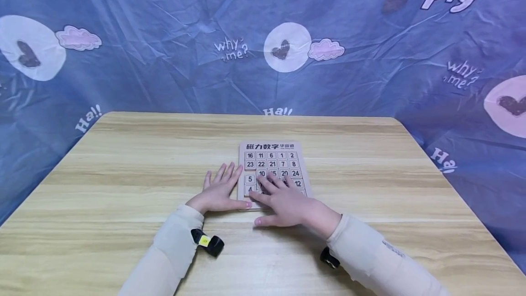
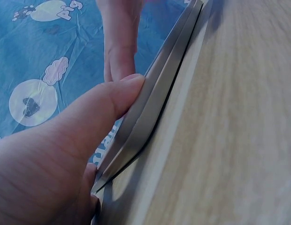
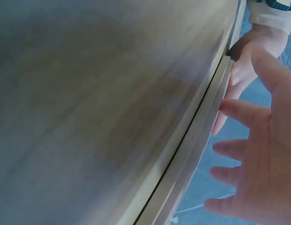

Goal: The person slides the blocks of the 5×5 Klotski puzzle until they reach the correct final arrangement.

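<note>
A flat number sliding puzzle lies on the table, its square number tiles in rows under a printed heading. A narrow gap shows between tile 23 and tile 5 in the left column. My left hand rests at the puzzle's left side, fingers spread and straight, thumb on the near left corner. Over the lower tiles spreads my right hand, its index fingertip at tile 4 and its thumb off the near edge. It hides several tiles. In the left wrist view the left thumb touches the puzzle's edge.
The wooden table extends around the puzzle on every side. Behind it hangs a blue printed cloth. Black wrist cameras sit on the left sleeve and the right sleeve.
</note>
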Action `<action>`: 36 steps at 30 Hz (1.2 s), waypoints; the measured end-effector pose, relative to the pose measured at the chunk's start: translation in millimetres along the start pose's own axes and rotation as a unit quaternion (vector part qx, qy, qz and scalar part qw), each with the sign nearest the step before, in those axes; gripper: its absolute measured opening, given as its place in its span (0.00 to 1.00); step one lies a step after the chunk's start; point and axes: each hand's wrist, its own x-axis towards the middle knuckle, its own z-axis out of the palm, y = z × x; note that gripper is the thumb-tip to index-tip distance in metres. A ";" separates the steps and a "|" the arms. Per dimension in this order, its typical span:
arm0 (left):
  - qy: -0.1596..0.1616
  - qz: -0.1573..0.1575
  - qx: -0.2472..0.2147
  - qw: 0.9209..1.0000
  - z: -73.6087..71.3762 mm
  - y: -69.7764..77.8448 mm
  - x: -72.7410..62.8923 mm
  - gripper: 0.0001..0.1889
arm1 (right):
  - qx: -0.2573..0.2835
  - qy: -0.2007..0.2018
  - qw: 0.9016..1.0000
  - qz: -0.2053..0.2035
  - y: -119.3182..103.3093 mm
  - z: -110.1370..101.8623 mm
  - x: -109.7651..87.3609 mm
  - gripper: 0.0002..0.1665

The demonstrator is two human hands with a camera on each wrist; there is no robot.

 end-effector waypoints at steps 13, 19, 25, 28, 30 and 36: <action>0.003 0.000 -0.003 1.000 0.5 -0.9 -0.5 0.54 | 0.020 -0.002 1.000 0.023 3.1 -1.9 5.9 0.43; 0.005 0.002 -0.007 1.000 1.1 -0.3 0.6 0.55 | 0.048 0.013 0.999 0.018 11.5 -3.9 -18.4 0.43; 0.005 0.004 -0.007 1.000 -1.1 -0.9 0.4 0.55 | 0.060 0.036 0.997 0.022 28.9 -2.5 -51.6 0.44; 0.001 0.001 -0.006 1.000 -1.7 -0.8 0.5 0.55 | 0.061 0.037 0.997 0.031 35.4 -2.9 -64.8 0.43; 0.000 -0.001 -0.006 1.000 -2.0 -0.5 0.3 0.55 | 0.058 0.036 0.997 0.040 39.5 -2.1 -71.0 0.42; -0.002 -0.002 -0.008 1.000 -1.9 -0.1 0.6 0.55 | 0.058 0.034 0.996 0.051 47.6 1.5 -77.6 0.42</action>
